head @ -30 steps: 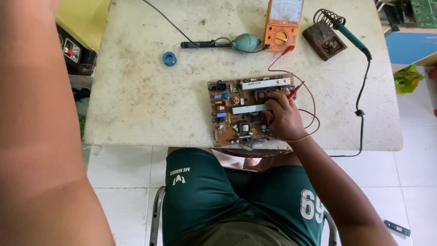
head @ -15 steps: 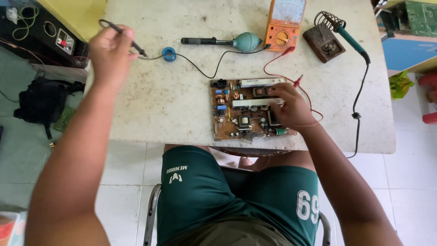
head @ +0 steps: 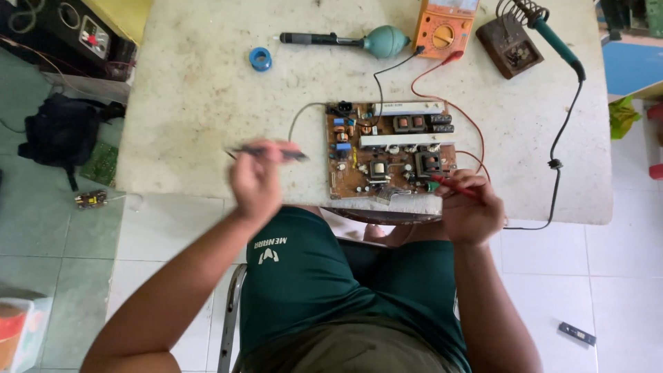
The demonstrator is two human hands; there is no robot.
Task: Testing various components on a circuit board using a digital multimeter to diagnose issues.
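Two probes are gripped, black probe (head: 266, 152) in closed left hand (head: 254, 181) beside circuit board (head: 390, 148), red probe (head: 456, 186) pinched by right hand (head: 469, 207) at its edge; a slipped tip could short components.

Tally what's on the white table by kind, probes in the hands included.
Circuit board: 1
Orange multimeter: 1
Test probes: 2, black in left hand, red in right hand
Soldering iron: 1
Teal bulb tool: 1
Blue ring: 1
Total: 7

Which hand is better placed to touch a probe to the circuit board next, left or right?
Probably the right hand: its red probe already reaches the circuit board at the near edge. The left hand holds the black probe off to the board's left, over the table.
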